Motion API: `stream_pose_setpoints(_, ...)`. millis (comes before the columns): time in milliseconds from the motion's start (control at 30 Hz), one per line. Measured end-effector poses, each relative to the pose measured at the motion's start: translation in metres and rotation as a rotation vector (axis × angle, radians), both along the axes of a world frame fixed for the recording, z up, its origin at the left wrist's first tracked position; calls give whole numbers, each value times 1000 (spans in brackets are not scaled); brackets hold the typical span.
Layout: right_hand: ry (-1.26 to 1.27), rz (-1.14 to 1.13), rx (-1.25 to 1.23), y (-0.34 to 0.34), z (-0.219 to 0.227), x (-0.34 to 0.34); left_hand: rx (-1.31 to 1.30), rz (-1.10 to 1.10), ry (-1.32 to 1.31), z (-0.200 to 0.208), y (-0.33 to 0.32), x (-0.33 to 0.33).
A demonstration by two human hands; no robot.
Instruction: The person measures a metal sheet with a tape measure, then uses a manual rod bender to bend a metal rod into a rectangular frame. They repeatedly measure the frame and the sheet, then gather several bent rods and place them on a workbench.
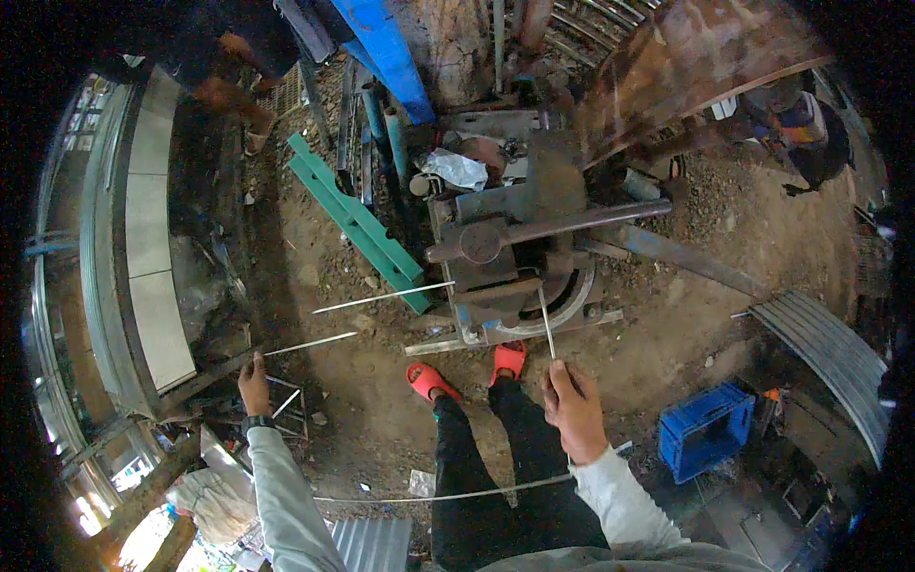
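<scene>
My right hand [575, 410] is closed on a thin metal rod [547, 324], whose far end reaches the bench-mounted metal machine [488, 262] in front of me. At that end the rod seems bent, though the detail is small. Out to the left, my left hand [254, 386] grips another thin metal rod [310, 344] that points right, apart from the machine. A third pale rod [381, 297] extends left from the machine's edge; its inner end is hard to make out. Across the machine's top lies a thick brown lever bar [591, 221].
A green notched metal channel [357, 224] lies left of the machine. On the right are a blue crate [705, 432] and corrugated sheet [820, 343]. A rusty plate [696, 81] leans at the back right. People are at far left [233, 71] and far right [805, 129].
</scene>
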State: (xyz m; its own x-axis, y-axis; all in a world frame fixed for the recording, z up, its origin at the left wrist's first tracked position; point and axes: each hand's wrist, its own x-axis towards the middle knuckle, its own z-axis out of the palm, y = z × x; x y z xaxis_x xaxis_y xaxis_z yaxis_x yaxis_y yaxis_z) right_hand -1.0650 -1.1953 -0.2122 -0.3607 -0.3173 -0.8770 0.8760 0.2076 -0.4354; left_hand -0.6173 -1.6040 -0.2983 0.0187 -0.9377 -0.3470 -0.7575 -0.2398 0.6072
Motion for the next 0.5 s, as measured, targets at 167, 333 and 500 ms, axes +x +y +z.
stream_pose_setpoints(167,408,167,-20,20,72,4,76,42,300,6,28,-67)
stream_pose_setpoints(333,550,209,-47,34,95,-16,146,211,529,50,71,-61)
stream_pose_setpoints(500,829,219,-211,42,142,-51,-30,275,825,168,123,-39)
